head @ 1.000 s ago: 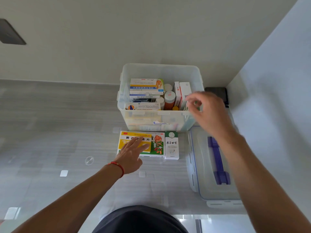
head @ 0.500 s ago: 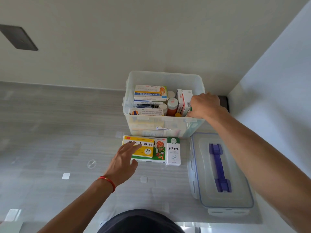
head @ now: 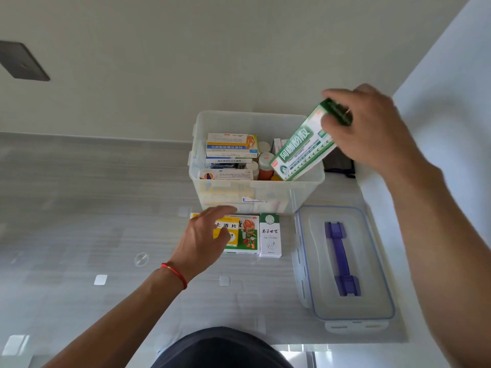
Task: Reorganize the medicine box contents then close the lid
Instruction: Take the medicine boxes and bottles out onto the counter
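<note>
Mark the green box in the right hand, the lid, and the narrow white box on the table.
green box point(head: 301, 152), head view, front face.
lid point(head: 372, 261), head view, clear top right of the handle.
narrow white box point(head: 270, 236), head view, front face.

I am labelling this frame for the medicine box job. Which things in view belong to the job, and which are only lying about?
Belong to the job:
- medicine box, open
- green and white carton in the right hand
- yellow carton under the left hand
- white carton
- lid on the table

Lying about:
- dark wall plate
- dark object behind the box
</note>
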Demonstrator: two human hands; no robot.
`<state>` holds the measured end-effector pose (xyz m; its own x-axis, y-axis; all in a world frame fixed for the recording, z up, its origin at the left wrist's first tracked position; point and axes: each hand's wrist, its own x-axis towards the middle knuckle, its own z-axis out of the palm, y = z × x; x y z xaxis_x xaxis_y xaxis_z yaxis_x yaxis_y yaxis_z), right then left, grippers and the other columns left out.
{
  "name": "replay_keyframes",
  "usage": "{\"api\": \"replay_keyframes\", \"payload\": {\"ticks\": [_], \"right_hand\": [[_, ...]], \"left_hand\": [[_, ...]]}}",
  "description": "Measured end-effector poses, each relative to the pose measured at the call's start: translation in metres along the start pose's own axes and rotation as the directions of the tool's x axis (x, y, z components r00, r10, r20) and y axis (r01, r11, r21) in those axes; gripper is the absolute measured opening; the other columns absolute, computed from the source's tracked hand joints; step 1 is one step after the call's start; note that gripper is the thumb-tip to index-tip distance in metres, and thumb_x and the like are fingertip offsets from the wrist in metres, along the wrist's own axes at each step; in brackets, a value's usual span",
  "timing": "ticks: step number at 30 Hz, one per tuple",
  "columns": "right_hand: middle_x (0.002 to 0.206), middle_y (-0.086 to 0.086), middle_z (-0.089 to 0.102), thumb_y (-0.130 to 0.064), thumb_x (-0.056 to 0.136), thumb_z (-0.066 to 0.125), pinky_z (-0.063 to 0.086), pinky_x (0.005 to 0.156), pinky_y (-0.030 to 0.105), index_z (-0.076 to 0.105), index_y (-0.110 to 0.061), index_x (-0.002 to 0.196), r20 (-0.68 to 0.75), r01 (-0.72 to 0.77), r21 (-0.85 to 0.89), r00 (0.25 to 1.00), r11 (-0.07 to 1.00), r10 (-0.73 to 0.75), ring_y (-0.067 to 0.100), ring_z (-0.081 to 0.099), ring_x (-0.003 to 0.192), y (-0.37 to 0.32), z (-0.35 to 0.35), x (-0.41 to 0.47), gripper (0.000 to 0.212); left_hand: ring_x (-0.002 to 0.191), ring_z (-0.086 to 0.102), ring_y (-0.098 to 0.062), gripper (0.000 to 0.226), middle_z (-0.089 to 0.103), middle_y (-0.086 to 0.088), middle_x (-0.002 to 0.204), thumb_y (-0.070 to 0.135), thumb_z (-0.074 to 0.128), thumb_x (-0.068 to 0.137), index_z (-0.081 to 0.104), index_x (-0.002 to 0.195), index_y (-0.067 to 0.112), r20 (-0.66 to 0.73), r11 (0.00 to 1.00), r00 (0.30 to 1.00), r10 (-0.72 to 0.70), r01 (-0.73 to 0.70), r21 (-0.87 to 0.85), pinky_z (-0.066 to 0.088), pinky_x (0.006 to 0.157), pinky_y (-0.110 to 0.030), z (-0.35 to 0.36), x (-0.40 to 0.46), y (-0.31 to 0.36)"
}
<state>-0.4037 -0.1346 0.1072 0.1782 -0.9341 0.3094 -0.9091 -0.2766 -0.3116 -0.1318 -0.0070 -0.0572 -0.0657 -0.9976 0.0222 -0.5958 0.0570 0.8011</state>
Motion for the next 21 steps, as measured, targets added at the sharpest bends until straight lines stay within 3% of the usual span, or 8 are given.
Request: {"api": "replay_keyframes", "payload": {"ticks": [4, 7, 9, 11, 14, 17, 20, 21], "right_hand": [[0.112, 0.002, 0.058, -0.032, 0.094, 0.055, 0.04, 0.085, 0.011, 0.059, -0.023, 0.142, -0.08, 0.101, 0.239, 0.993, 0.966, -0.084, 0.007, 0.056, 0.095, 0.0, -0.022, -0.029, 0.049], [0.112, 0.002, 0.065, -0.03, 0.095, 0.059, 0.045, 0.088, 0.016, 0.064, -0.017, 0.137, 0.01, 0.053, 0.416, 0.998, 0.908, -0.063, 0.01, 0.063, 0.097, 0.003, -0.002, -0.05, 0.045], [0.116, 0.002, 0.068, -0.031, 0.096, 0.06, 0.05, 0.09, 0.027, 0.066, -0.015, 0.135, 0.175, -0.037, 0.484, 0.983, 0.874, -0.055, 0.014, 0.066, 0.102, -0.001, 0.027, -0.068, 0.042], [0.115, 0.0, 0.066, -0.03, 0.101, 0.058, 0.053, 0.08, 0.028, 0.065, -0.015, 0.134, 0.31, -0.108, 0.493, 0.949, 0.863, -0.059, 0.011, 0.065, 0.097, -0.009, 0.063, -0.089, 0.037], [0.108, -0.001, 0.069, -0.026, 0.103, 0.056, 0.06, 0.071, 0.033, 0.066, -0.015, 0.128, 0.384, -0.228, 0.506, 0.923, 0.832, 0.019, 0.012, 0.069, 0.091, -0.016, 0.115, -0.117, 0.029], [0.099, 0.004, 0.073, -0.019, 0.103, 0.055, 0.063, 0.063, 0.033, 0.066, -0.01, 0.121, 0.484, -0.503, 0.592, 0.846, 0.63, 0.221, 0.017, 0.074, 0.084, -0.02, 0.161, -0.136, 0.023], [0.107, 0.017, 0.072, -0.014, 0.105, 0.052, 0.065, 0.074, 0.044, 0.061, 0.002, 0.122, 0.614, -0.73, 0.618, 0.68, 0.292, 0.4, 0.023, 0.075, 0.088, -0.029, 0.199, -0.144, 0.025], [0.111, 0.018, 0.071, -0.013, 0.105, 0.052, 0.064, 0.078, 0.049, 0.061, 0.002, 0.121, 0.641, -0.756, 0.611, 0.647, 0.235, 0.412, 0.026, 0.074, 0.091, -0.032, 0.208, -0.145, 0.024]], "left_hand": [[0.111, 0.065, -0.006, 0.039, 0.068, 0.006, 0.121, 0.019, 0.07, 0.092, 0.06, 0.129, 0.025, 0.032, 0.952, 0.999, -0.005, 0.014, -0.305, 0.059, 0.085, -0.024, 0.002, 0.005, 0.036], [0.117, 0.065, -0.014, 0.058, 0.063, 0.004, 0.132, 0.044, 0.073, 0.086, 0.051, 0.138, 0.033, 0.234, 0.77, 0.972, -0.035, 0.175, -0.614, 0.061, 0.086, -0.033, 0.005, 0.004, 0.043], [0.115, 0.067, -0.018, 0.054, 0.066, -0.001, 0.13, 0.039, 0.072, 0.088, 0.054, 0.138, 0.028, 0.36, 0.735, 0.932, -0.038, 0.27, -0.622, 0.061, 0.084, -0.034, 0.013, 0.0, 0.033], [0.103, 0.073, -0.019, 0.037, 0.074, -0.005, 0.117, 0.02, 0.068, 0.094, 0.062, 0.131, 0.02, 0.429, 0.771, 0.897, -0.105, 0.346, -0.535, 0.06, 0.074, -0.026, 0.025, -0.011, 0.015], [0.089, 0.075, -0.018, 0.027, 0.079, 0.0, 0.1, 0.01, 0.068, 0.093, 0.069, 0.119, 0.019, 0.344, 0.761, 0.875, -0.34, 0.471, -0.446, 0.055, 0.064, -0.017, 0.031, -0.027, -0.023], [0.085, 0.071, -0.018, 0.021, 0.075, -0.002, 0.106, 0.016, 0.073, 0.09, 0.071, 0.109, 0.024, 0.212, 0.707, 0.829, -0.517, 0.554, -0.441, 0.054, 0.061, -0.019, 0.016, -0.029, -0.064], [0.091, 0.073, -0.024, 0.037, 0.071, -0.014, 0.113, 0.01, 0.079, 0.084, 0.064, 0.117, 0.016, 0.157, 0.624, 0.78, -0.606, 0.589, -0.514, 0.062, 0.074, -0.035, 0.004, -0.023, -0.09], [0.093, 0.074, -0.026, 0.043, 0.072, -0.014, 0.112, 0.011, 0.081, 0.081, 0.062, 0.12, 0.016, 0.112, 0.632, 0.77, -0.628, 0.588, -0.504, 0.062, 0.08, -0.039, 0.001, -0.018, -0.096]]}}
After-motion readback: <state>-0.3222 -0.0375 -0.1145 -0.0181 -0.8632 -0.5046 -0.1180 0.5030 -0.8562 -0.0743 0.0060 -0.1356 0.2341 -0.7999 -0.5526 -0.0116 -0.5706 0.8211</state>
